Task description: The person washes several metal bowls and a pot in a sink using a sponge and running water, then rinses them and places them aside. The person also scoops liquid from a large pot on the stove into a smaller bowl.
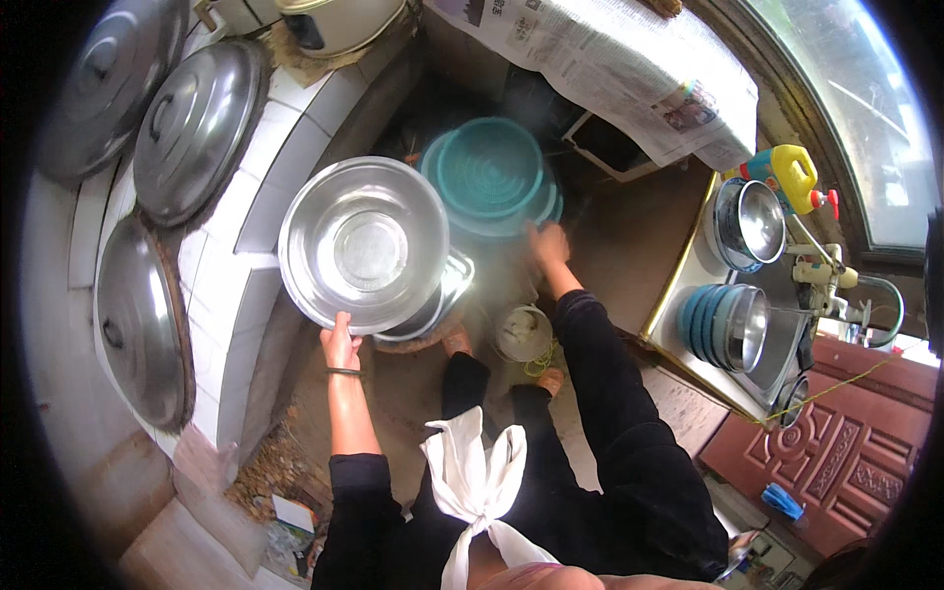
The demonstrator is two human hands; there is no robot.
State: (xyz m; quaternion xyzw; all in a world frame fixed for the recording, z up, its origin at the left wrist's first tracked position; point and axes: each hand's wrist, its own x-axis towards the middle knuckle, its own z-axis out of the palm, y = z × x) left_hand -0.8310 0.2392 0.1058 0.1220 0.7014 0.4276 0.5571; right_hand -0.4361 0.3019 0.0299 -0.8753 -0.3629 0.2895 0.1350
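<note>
My left hand (341, 345) grips the near rim of a wide stainless steel basin (371, 251), thumb on top. The basin is tilted so its bare inside faces me. It partly covers a metal vessel (450, 284) beneath it. Ahead of me, a smaller round teal plastic basin (490, 166) sits on a wider teal plastic basin (472, 217). My right hand (549, 247), slightly blurred, is closed at the near right rim of the wider one. Below that hand, a small bucket (523, 332) with pale contents stands on the floor by my feet.
Large metal lids (195, 133) cover the tiled stove (254, 184) on the left. At right, a sink (782, 302) holds stacked bowls (723, 328), with a faucet (830, 276) and a yellow jug (793, 177) beside it. Newspaper (612, 66) drapes a surface at the back.
</note>
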